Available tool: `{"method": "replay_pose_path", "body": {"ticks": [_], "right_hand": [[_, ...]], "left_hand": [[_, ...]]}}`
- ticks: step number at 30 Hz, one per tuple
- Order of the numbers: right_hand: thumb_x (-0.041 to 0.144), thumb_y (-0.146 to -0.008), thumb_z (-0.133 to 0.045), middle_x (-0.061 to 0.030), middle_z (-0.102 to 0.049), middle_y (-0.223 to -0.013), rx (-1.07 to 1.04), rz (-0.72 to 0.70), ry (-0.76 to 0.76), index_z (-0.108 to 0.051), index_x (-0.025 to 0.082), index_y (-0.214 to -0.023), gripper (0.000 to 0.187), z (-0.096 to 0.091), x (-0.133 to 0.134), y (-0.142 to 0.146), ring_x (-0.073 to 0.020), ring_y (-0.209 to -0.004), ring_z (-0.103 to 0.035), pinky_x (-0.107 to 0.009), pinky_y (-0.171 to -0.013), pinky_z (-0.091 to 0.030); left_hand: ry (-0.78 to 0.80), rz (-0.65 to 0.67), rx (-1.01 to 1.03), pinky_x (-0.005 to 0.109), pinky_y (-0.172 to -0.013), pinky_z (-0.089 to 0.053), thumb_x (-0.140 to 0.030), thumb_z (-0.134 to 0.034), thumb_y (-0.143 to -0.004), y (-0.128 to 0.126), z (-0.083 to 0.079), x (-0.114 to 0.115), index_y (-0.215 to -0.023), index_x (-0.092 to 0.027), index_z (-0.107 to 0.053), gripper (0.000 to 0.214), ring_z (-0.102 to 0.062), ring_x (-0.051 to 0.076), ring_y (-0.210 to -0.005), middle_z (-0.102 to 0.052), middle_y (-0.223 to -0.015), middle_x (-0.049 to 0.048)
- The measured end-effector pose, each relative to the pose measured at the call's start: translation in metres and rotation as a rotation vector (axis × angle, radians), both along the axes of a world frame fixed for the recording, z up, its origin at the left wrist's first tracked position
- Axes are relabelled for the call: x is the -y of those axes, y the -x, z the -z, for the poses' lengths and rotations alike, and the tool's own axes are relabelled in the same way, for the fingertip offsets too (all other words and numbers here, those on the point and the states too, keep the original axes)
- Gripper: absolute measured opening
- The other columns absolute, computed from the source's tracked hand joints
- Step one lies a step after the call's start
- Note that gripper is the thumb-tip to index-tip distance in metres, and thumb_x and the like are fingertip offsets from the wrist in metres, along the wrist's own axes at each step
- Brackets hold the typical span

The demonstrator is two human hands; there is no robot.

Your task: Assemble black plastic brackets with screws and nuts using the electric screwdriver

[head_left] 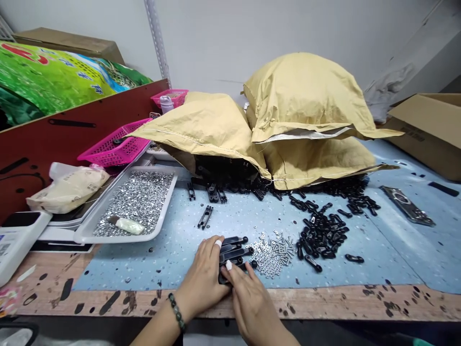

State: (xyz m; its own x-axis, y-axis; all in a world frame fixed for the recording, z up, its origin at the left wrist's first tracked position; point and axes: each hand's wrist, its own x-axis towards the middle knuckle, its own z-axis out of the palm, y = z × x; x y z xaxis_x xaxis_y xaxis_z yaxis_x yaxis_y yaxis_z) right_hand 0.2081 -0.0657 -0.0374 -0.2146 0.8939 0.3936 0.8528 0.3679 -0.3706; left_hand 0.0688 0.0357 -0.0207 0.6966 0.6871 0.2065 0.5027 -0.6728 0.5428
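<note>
I'm watching through the head camera as both hands are crowding around a row of black bars [236, 254], which are lying side by side near the front of the blue mat [137, 269]. The left hand [203, 274] is curling closely over their left ends and appears to be holding them together. The right hand [250, 298] is bending its fingers in at the near side and touching the nearest bars; I'm not able to tell whether it is pinching one, because the fingers are hiding the contact.

My main worry is about the rounded right ends, which are pointing straight at the silver nuts [270, 262] and screws [285, 246]. Those are lying loose, just beside the bars, so a push rightward would be scattering them, perhaps into the small black links [324, 235] beyond. The bars themselves are looking smooth, and squeezing unevenly could be making one slip out of line. White coverings are wrapping a fingertip on each hand, and I'm guessing they are dulling touch a little.

The near wooden edge [324, 303] is running close below the wrists, so anything being dragged toward the body could be rolling off. Farther back, the left sack [216, 120] is gaping toward the hands with dark parts at its mouth; a bump there could be sending more sliding onto the mat.
</note>
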Motion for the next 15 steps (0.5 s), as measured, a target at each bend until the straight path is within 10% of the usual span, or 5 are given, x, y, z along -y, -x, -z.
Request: {"method": "replay_pose_path", "body": {"ticks": [15], "right_hand": [[0.000, -0.084, -0.034, -0.0115, -0.058, -0.128, 0.027, 0.208, -0.030, -0.024, 0.013, -0.145, 0.063, 0.003, 0.020, -0.010, -0.0271, -0.131, -0.041, -0.062, -0.105, -0.032]], "left_hand": [[-0.032, -0.023, 0.015, 0.053, -0.104, -0.035, -0.018, -0.059, -0.067, -0.002, 0.001, 0.000, -0.132, -0.011, -0.033, 0.071, -0.039, 0.033, -0.123, -0.043, -0.128, 0.0170]]}}
